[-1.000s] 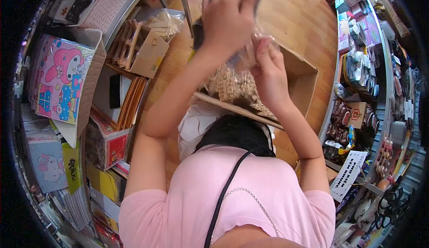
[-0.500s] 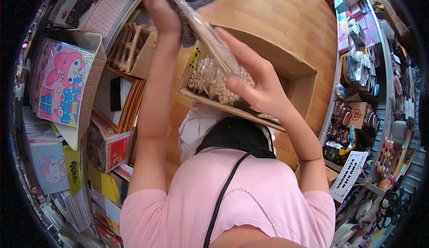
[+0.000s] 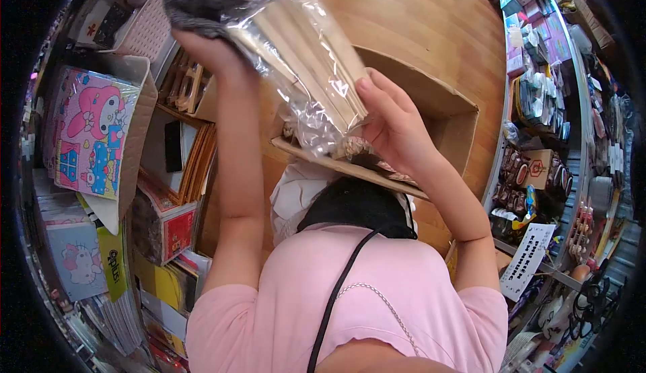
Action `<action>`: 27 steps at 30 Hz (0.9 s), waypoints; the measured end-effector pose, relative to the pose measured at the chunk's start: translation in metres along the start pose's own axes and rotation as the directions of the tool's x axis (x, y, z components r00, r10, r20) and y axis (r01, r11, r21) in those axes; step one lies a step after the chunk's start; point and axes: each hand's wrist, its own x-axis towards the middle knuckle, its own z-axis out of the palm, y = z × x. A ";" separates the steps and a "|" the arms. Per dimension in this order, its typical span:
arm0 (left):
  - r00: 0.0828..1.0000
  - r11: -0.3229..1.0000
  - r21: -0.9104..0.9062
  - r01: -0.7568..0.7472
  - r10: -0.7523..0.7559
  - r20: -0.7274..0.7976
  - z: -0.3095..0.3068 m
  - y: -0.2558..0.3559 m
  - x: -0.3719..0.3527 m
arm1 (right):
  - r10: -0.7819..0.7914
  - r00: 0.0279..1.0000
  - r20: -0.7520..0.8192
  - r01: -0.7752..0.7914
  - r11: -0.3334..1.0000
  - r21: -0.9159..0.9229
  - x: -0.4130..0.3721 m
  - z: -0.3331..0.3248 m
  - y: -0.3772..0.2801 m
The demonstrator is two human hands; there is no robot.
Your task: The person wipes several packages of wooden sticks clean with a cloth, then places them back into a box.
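Observation:
My right hand (image 3: 398,123) grips a clear plastic pack of flat wooden sticks (image 3: 306,53) by its right edge, thumb over the front. The pack is tilted, its broad face towards me, above the cardboard box (image 3: 437,90). At the upper left, my left hand (image 3: 212,51) is closed on a dark grey cloth (image 3: 202,0), which covers most of its fingers. The cloth meets the upper left edge of the pack. Inside the box, partly hidden behind the pack, lie light beige items (image 3: 353,145) in bags.
On the left are shelves with a pink cartoon pack (image 3: 91,131), wooden frames (image 3: 198,164), a black phone-like object (image 3: 173,145) and a pink basket (image 3: 145,26). Shelves of packaged goods (image 3: 538,97) line the right. Wooden floor (image 3: 417,10) shows beyond the box.
The wooden-stick pack has turned from edge-on to face-on. My left hand and the grey cloth have moved left and slightly down.

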 end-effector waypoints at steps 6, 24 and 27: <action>0.999 1.000 -0.013 0.015 -0.016 -0.028 0.000 0.051 -0.021 | -0.138 0.986 -0.091 0.118 0.974 -0.195 0.005 -0.012 -0.003; 0.971 0.860 0.475 -0.187 0.088 0.224 -0.012 0.048 -0.097 | -0.156 0.971 -0.184 0.145 0.987 -0.071 0.006 -0.016 0.003; 0.502 0.400 0.434 -0.808 0.081 0.861 0.012 0.023 -0.123 | -0.204 0.963 -0.177 0.198 0.979 -0.054 -0.003 -0.010 0.011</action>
